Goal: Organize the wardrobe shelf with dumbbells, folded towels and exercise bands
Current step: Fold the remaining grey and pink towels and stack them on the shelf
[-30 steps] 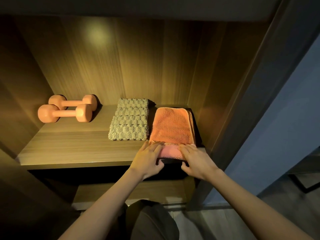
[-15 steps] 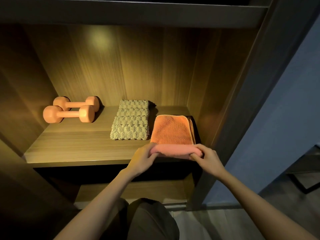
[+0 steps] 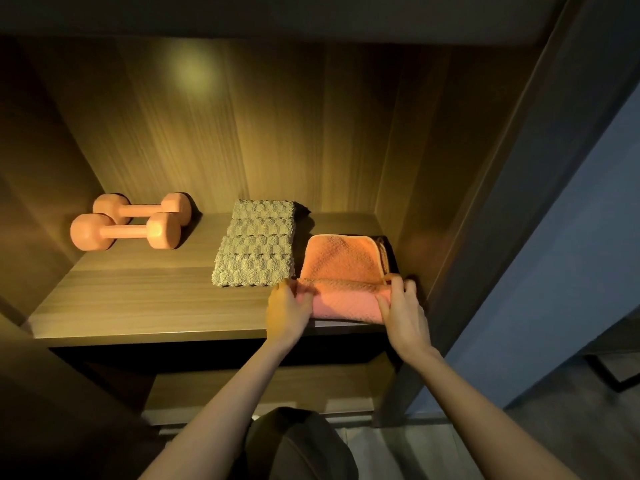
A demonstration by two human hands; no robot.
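The left hand (image 3: pixel 289 306) is curled round the left end of the front fold of the orange towel (image 3: pixel 341 263), and the right hand (image 3: pixel 403 306) is closed on the right end, thumb in front. The towel is laid at the right front of the shelf (image 3: pixel 138 296), near the side wall. It is judged light, soft and floppy, apt to sag or unfold if lifted by one corner, so both ends of the fold are best held. A grey towel (image 3: pixel 258 242) is set just beside it; two dumbbells (image 3: pixel 126 232) are placed well apart, far left.
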